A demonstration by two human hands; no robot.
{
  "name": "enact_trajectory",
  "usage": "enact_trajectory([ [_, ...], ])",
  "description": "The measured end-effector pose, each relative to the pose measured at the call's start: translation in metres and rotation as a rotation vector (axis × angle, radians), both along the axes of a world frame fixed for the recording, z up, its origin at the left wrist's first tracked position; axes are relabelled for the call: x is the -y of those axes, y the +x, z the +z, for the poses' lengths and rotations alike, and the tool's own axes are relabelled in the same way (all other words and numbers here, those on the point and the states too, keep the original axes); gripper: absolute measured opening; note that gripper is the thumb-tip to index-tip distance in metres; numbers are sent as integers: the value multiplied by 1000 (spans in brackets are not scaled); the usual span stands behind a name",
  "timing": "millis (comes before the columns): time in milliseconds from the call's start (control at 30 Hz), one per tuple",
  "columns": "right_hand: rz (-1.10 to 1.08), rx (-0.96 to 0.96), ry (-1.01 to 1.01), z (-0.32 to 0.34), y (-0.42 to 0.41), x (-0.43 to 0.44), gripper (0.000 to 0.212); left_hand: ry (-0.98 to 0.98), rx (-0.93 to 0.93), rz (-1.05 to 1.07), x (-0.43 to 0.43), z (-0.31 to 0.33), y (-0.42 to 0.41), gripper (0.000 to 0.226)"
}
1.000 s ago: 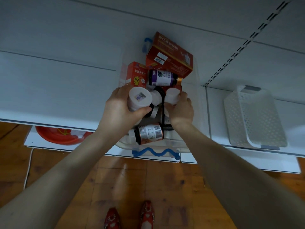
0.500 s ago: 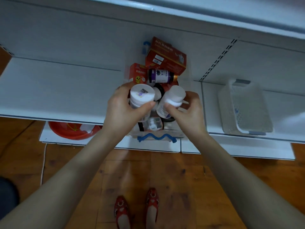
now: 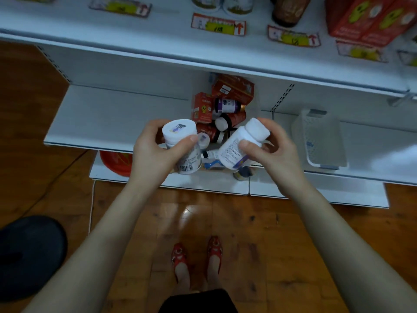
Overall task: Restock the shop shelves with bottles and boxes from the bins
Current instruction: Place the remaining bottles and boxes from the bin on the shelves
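Your left hand (image 3: 155, 152) grips wide white bottle (image 3: 181, 145), cap up; right hand (image 3: 274, 150) grips tilted white bottle (image 3: 239, 145). Both above clear bin (image 3: 253, 110) on lower shelf (image 3: 117, 118).

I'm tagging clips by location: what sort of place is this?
Probably a small shop, perhaps a pharmacy: white retail shelving, price tags along the upper shelf, and a bin of pill-style bottles and red boxes.
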State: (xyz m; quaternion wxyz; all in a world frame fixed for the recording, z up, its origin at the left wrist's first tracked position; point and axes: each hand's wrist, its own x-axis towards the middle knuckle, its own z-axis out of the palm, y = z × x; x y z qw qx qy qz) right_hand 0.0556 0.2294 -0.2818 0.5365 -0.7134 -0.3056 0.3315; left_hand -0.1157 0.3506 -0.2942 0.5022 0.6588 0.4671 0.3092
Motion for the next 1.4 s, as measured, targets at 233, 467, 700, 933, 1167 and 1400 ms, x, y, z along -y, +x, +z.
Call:
enact_trajectory([
  [233,-53,-49,-22,70,-23,-12,32,4,83,-19,-2,59,-33,34],
  [467,18,16,7,129,-34,-19,25,106,197,-44,-5,110,-44,27],
  [700,-35,-116,29,166,-16,1,19,121,281,-78,3,148,-22,45],
  [933,-92,-260,106,192,21,37,16,205,277,-175,23,174,22,29],
  [1167,-160,-361,156,207,89,92,19,218,299,-252,62,196,89,40],
  [1400,-247,-183,101,212,182,166,26,226,314,-327,130,202,184,36],
])
